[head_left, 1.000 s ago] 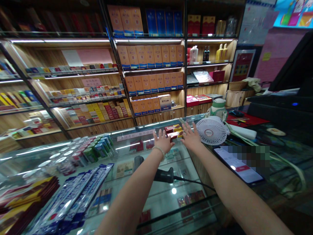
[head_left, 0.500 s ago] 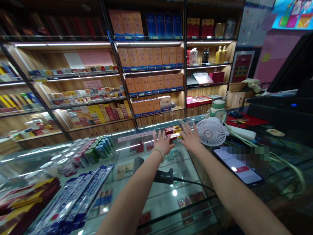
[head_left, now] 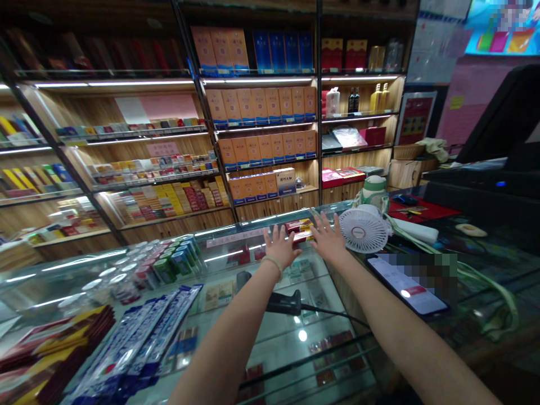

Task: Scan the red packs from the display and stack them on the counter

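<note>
Both arms reach forward over a glass display counter (head_left: 261, 343). My left hand (head_left: 279, 250) has its fingers spread, palm down, and holds nothing; a beaded bracelet circles the wrist. My right hand (head_left: 328, 239) is likewise spread and bare, close to a white round fan (head_left: 363, 230). Between the two hands, toward the far edge, lie small red and yellow packets (head_left: 300, 226), partly covered by the fingers. Beneath my left forearm rests a black handheld barcode scanner (head_left: 287, 302), partly hidden, its cable running right. Whether the palms touch the glass I cannot tell.
On the left lie blue-and-white long packets (head_left: 143, 332), red-yellow packets (head_left: 54, 349) and several small canisters (head_left: 169, 261). To the right are a lit phone (head_left: 407, 284), a green-white bottle (head_left: 374, 191) and a dark monitor (head_left: 502, 118). Shelves of orange boxes (head_left: 261, 106) stand behind the counter.
The view has shifted slightly, so the counter items and shelves sit a little differently in the picture. Both hands keep the same spread pose.
</note>
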The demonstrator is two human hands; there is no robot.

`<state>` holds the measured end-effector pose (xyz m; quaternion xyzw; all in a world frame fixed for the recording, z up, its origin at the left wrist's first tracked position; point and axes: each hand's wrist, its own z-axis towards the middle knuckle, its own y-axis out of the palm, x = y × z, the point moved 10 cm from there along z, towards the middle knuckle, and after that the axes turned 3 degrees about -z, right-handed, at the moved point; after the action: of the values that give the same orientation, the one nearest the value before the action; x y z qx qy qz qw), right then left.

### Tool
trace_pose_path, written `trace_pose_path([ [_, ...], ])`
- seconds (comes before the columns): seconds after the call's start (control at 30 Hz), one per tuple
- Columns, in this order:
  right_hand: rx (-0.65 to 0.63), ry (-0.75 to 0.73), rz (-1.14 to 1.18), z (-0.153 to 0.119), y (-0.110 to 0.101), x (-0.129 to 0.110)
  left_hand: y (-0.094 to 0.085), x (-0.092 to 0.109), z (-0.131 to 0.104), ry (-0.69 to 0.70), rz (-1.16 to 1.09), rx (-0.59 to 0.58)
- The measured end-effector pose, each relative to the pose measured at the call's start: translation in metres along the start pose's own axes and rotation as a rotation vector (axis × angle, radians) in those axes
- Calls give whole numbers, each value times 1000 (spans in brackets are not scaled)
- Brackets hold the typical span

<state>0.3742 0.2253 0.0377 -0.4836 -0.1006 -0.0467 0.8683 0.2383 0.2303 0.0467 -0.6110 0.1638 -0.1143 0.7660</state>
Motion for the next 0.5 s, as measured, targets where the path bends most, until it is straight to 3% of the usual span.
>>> trace_pose_path([
  [0.3,197,13,71,3,-41,-15,-55,-12,-25,-10,6,197],
  [0.5,223,-44,88,2,-54,-32,-70,-32,-43,-15,5,255],
])
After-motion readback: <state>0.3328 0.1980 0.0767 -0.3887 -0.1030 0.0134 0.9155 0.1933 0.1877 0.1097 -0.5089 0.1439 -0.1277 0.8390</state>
